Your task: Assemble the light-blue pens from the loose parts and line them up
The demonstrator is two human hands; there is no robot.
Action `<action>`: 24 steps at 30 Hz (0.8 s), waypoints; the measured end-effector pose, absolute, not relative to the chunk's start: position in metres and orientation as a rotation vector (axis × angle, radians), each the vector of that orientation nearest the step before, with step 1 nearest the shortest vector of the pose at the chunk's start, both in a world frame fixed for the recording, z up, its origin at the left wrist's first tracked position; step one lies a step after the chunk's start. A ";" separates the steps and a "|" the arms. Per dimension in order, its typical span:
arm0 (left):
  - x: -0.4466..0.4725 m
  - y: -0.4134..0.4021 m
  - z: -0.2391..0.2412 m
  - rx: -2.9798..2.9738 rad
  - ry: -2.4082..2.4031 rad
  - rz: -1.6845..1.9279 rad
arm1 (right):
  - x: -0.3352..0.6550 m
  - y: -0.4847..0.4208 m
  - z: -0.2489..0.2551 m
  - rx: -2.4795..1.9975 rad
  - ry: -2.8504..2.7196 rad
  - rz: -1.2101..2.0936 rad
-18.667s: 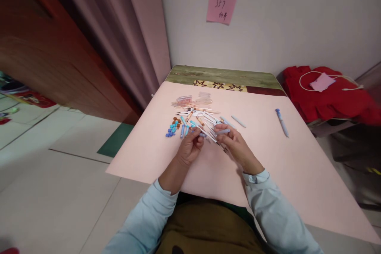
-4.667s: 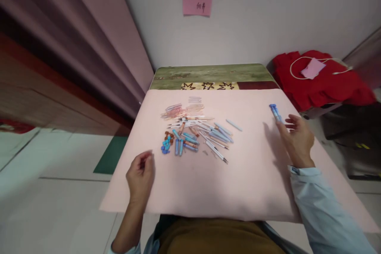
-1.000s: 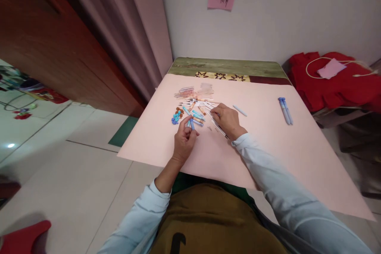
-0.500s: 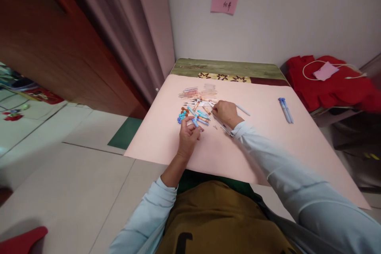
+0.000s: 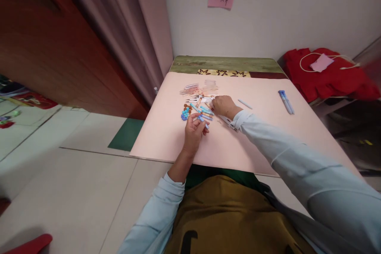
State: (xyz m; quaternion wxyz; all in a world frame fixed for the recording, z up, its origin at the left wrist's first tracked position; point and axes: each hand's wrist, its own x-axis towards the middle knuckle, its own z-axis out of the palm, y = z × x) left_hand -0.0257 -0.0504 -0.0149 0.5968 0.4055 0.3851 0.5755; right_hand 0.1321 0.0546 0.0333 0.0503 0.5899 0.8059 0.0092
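A heap of pen parts [image 5: 200, 105] lies on the pink table sheet [image 5: 262, 135]: blue and orange barrels, white refills, small blue and brown caps [image 5: 185, 112], clear tubes at the back. My left hand [image 5: 195, 131] is lifted just in front of the heap, fingers pinched on a blue pen barrel [image 5: 203, 120]. My right hand [image 5: 224, 106] reaches into the right side of the heap with curled fingers; what it grips is hidden. Two assembled blue pens [image 5: 286, 101] lie side by side at the right.
A single pale blue barrel [image 5: 245, 104] lies right of the heap. Beyond the sheet shows a green patterned table top [image 5: 226, 65]. Red cloth with a white cable [image 5: 327, 73] is piled at the right. A curtain and a wooden door stand left.
My left hand has lifted a blue barrel from the heap and drawn it slightly toward me. My right hand has pushed further into the pile. Earlier it laid a second pen at the right.
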 end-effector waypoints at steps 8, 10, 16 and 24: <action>-0.031 -0.049 -0.018 0.705 0.764 1.298 | 0.146 0.002 0.051 2.345 2.827 -0.215; -0.032 -0.048 -0.017 0.621 0.734 1.264 | 0.143 -0.023 0.050 2.404 2.955 -0.744; -0.035 -0.047 -0.014 0.508 0.675 1.223 | 0.122 -0.071 0.037 2.336 2.905 -1.593; -0.035 -0.049 -0.012 0.528 0.709 1.224 | 0.120 -0.073 0.030 2.464 2.877 -1.503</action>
